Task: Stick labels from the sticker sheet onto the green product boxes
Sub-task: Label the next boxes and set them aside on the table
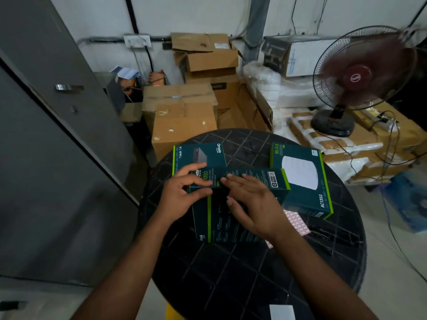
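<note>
Three dark green product boxes lie on a round black table point(231, 273). The middle box point(254, 181) stands tilted on its edge in front of me. My left hand point(182, 195) grips its left end between thumb and fingers. My right hand point(249, 204) lies spread across its near face with the fingertips on its top side. A second green box point(198, 155) sits behind at the left, and a third, marked AC1350 point(305, 181), lies at the right. The pink sticker sheet point(295, 221) pokes out from under my right wrist, mostly hidden.
Brown cartons point(184, 121) are stacked beyond the table. A standing fan point(360, 79) rests on wrapped parcels at the right, its cable trailing down to the floor. A grey metal cabinet point(57, 135) fills the left. A white slip point(282, 311) lies at the table's near edge.
</note>
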Available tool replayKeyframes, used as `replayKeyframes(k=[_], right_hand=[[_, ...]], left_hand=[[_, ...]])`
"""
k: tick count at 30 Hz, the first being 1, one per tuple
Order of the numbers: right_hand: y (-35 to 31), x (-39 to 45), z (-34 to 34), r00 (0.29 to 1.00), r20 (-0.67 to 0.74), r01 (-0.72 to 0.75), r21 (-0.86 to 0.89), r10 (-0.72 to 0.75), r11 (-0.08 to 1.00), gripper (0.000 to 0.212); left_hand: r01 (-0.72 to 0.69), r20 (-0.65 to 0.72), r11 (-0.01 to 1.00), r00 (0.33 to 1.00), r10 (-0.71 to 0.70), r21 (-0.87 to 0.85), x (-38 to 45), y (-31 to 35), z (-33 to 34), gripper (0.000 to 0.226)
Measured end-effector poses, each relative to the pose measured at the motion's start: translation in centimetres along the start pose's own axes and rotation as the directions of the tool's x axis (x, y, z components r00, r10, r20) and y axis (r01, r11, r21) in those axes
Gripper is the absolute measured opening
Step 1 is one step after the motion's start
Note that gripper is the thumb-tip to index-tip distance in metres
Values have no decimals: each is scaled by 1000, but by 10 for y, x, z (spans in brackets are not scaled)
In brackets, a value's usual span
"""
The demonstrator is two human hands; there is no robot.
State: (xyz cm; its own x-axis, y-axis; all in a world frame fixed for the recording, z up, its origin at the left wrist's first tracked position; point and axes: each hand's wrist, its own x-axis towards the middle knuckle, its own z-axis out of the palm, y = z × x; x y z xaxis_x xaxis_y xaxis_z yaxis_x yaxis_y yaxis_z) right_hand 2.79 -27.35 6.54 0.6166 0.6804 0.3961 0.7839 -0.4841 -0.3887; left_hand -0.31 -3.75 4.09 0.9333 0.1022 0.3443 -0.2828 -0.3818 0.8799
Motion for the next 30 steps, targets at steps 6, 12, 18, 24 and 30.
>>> replayKeyframes(k=[6, 12, 18, 24, 30], right_hand=[[51, -44, -58, 970, -125, -196, 90, 206, 976, 40], [51, -43, -59, 957, -189, -205, 90, 219, 975, 35], [28, -33, -46, 923, -282, -255, 59, 261, 965, 17], [16, -11, -25, 940, -300, -164, 23, 163, 986, 8], [17, 8, -13, 956, -276, -118, -47, 100, 992, 6]], left_hand=[[3, 12, 999, 1000, -3, 36, 8, 2, 2, 12], [-199, 16, 836, 975, 223, 512, 9, 21, 14, 9], [-216, 130, 839, 976, 174, 499, 22, 44, 49, 19], [-93, 34, 932, 996, 87, 350, 24, 44, 40, 18], [-84, 51, 944, 996, 71, 320, 27, 46, 35, 21]])
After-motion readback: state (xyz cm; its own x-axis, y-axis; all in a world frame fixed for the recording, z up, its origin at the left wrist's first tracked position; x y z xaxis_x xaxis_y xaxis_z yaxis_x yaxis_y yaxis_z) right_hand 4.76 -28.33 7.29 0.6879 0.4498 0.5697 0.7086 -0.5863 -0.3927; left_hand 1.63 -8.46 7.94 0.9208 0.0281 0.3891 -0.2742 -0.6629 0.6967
